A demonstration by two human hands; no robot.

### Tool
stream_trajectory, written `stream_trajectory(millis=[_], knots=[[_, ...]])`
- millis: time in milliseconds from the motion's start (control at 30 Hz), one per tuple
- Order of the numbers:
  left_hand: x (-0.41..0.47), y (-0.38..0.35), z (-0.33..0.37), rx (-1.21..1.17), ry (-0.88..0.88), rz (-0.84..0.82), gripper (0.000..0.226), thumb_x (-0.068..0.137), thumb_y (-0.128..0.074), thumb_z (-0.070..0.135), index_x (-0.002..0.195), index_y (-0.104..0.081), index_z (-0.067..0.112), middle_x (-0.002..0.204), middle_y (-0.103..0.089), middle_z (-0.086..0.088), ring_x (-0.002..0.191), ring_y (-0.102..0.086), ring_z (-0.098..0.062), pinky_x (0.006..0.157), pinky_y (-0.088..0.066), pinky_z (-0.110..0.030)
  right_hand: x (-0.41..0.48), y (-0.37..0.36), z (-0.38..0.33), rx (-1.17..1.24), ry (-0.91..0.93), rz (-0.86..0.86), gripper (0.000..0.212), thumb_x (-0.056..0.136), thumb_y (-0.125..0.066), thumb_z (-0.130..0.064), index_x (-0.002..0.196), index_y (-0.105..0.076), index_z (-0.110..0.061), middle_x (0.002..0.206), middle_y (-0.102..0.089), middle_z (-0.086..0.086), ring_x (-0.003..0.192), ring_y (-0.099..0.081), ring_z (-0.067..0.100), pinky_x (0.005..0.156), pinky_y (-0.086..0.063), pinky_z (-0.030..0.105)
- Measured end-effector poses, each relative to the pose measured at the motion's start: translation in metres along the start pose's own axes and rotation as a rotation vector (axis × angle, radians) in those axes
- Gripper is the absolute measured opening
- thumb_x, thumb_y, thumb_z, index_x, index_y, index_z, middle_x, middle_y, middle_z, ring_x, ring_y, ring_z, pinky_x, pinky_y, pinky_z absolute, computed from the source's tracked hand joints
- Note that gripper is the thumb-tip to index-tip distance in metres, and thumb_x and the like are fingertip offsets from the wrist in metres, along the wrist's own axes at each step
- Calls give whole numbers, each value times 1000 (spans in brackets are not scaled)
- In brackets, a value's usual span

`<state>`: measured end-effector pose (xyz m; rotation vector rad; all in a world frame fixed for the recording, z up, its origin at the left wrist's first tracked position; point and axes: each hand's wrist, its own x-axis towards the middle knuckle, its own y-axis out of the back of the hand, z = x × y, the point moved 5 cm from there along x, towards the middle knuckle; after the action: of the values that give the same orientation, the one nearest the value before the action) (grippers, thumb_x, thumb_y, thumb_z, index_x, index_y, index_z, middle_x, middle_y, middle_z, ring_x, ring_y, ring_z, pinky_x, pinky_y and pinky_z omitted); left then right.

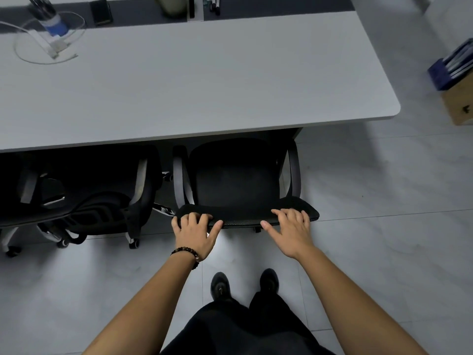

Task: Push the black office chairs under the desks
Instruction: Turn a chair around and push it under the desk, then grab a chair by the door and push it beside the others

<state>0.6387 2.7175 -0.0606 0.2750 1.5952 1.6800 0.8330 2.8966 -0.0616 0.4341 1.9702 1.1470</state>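
Already the black office chair [235, 180] sits half under the desk [204, 85]; left hand [194, 231] grips its backrest [245, 218] top, right hand [289, 233] rests spread fingers [290, 213] there (thumb out). Next: one straight, even shove.

Beaded bracelet [188, 253]; black trousers [230, 329]; black shoes [220, 284]

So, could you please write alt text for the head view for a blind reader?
A person's left hand grips and right hand rests on the backrest of a black office chair, its seat partly under a grey desk.
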Motion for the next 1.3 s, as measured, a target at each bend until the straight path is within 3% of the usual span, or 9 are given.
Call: stream_trajectory(millis=[167, 300, 367, 467, 667, 900, 1033, 1167, 1300], knots=[[0, 8, -4, -36, -8, -95, 61, 87, -21, 68, 125, -54, 32, 126, -53, 1, 126, -41, -23, 114, -7, -49, -2, 8, 0, 66, -21, -47, 78, 90, -33, -72, 150, -31, -22, 152, -39, 3, 143, -26, 21, 120, -5, 42], [-15, 46, -5, -449, -25, 10, 38, 94, -40, 49, 117, -59, 25, 110, -61, 7, 106, -58, -14, 100, -41, -40, -22, 34, -4, 231, -11, -55, 77, 92, -55, -50, 154, -17, -24, 148, -43, 5, 137, -38, 23, 114, -29, 41], [-37, 67, -6, -612, -37, 100, 36, 94, -45, 45, 120, -57, 24, 106, -58, 14, 100, -57, -5, 89, -48, -32, -49, 46, -3, 431, -34, 4, 72, 94, -56, -46, 153, -19, -28, 149, -40, 1, 136, -39, 16, 109, -34, 34], [-80, 78, -8, -755, -69, 171, 32, 92, -52, 39, 122, -54, 29, 111, -55, 22, 107, -53, 2, 88, -43, -24, -101, 49, 9, 589, -76, 147, 61, 95, -53, -46, 149, -29, -32, 144, -38, -12, 131, -38, 4, 107, -33, 27], [-126, 44, 17, -870, -115, -36, 32, 86, -54, 40, 118, -53, 36, 112, -53, 30, 108, -55, -2, 94, -48, -39, -214, 25, 49, 791, -361, 436, 51, 87, -58, -46, 135, -42, -44, 131, -45, -19, 120, -49, 2, 99, -43, 28], [-72, 58, 164, -675, -566, -169, 41, 88, -51, 50, 124, -50, 31, 118, -54, 19, 109, -58, -8, 81, -55, -43, -278, 41, 130, 908, -579, 702, 48, 86, -61, -45, 127, -38, -58, 133, -46, -16, 116, -51, 9, 93, -43, 29], [-54, 70, 288, -641, -756, -124, 40, 90, -53, 41, 126, -51, 23, 118, -55, 11, 108, -57, -5, 89, -52, -34, -290, 60, 209, 950, -620, 875, 56, 87, -63, -39, 138, -41, -41, 134, -46, -13, 121, -50, 9, 99, -41, 30], [-51, 48, 397, -692, -763, -100, 39, 92, -55, 38, 126, -51, 21, 118, -56, 10, 106, -58, -8, 91, -51, -39, -279, 75, 304, 985, -623, 951, 62, 85, -62, -41, 143, -39, -31, 132, -46, -12, 124, -48, 5, 104, -41, 32], [-55, 22, 490, -823, -646, -92, 43, 88, -56, 44, 125, -52, 22, 119, -57, 11, 113, -56, -7, 94, -50, -43, -253, 118, 396, 953, -564, 915, 66, 84, -57, -51, 144, -35, -37, 137, -43, -13, 124, -47, 3, 101, -43, 31]])
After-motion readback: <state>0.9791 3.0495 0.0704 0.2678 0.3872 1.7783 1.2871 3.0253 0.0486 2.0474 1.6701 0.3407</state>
